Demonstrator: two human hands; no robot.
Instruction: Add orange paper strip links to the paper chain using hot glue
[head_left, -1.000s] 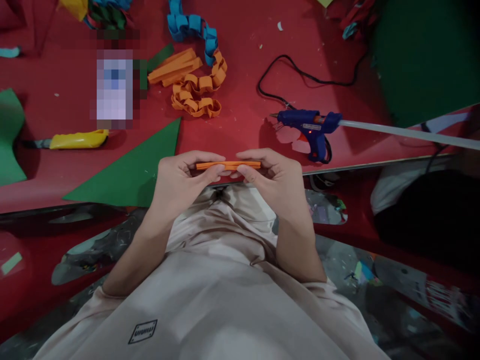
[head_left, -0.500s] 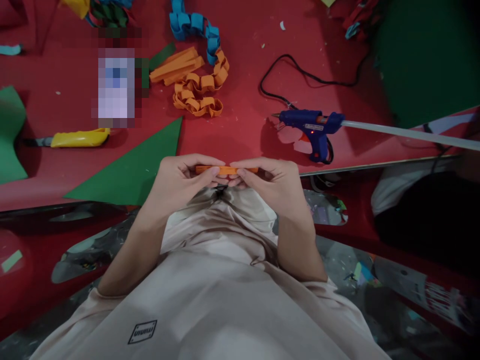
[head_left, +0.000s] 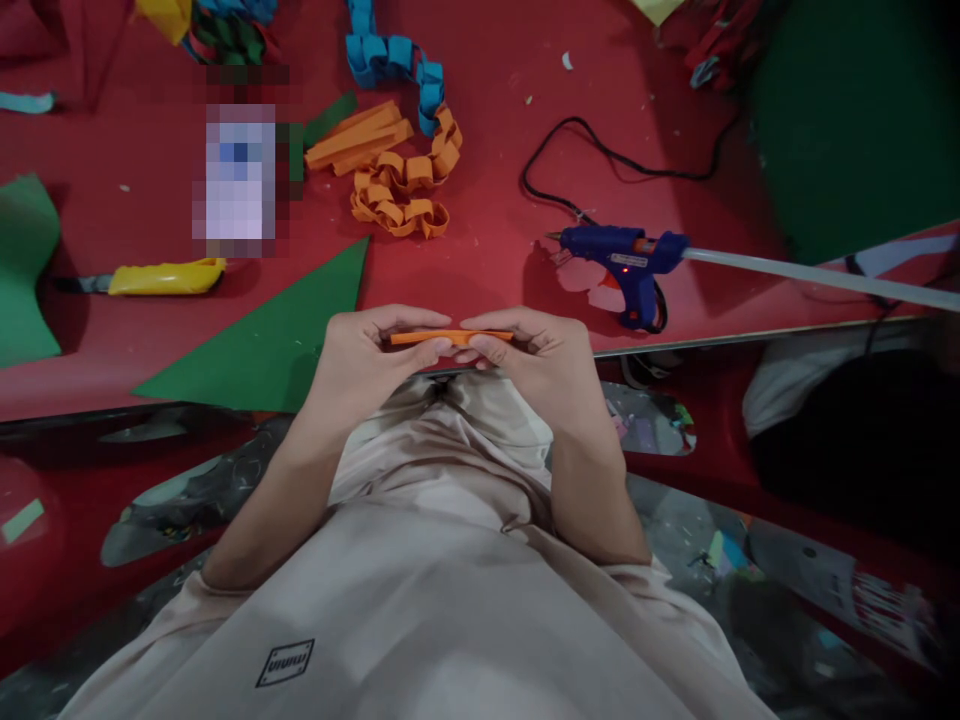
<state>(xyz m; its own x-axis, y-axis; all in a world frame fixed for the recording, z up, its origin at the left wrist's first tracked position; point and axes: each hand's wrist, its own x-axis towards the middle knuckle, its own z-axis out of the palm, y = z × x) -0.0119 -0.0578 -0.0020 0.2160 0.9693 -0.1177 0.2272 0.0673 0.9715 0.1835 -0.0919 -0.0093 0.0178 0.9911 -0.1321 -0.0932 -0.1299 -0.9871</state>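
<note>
An orange paper strip [head_left: 459, 338] lies level between my two hands, close to the table's front edge. My left hand [head_left: 382, 350] pinches its left part between thumb and fingers. My right hand [head_left: 529, 350] does the same on the right part, the thumbs close together near the middle. Beyond my hands an orange paper chain [head_left: 405, 180] joins a blue paper chain [head_left: 382, 55]. Several loose orange strips [head_left: 360, 138] lie beside it. To the right rests a blue glue gun [head_left: 626, 260], its red light lit and a long glue stick in its back.
A yellow utility knife [head_left: 166, 278] lies at left, near a green paper triangle [head_left: 277, 340] and more green paper [head_left: 26, 265]. A blurred-out pale item [head_left: 240, 185] sits behind. The glue gun's black cord [head_left: 622, 155] loops across the red table. Dark green sheet [head_left: 855, 120] covers the right.
Both thumbs have shifted slightly inward along the orange strip, whose middle now looks a little bent. The surroundings have shifted slightly in view.
</note>
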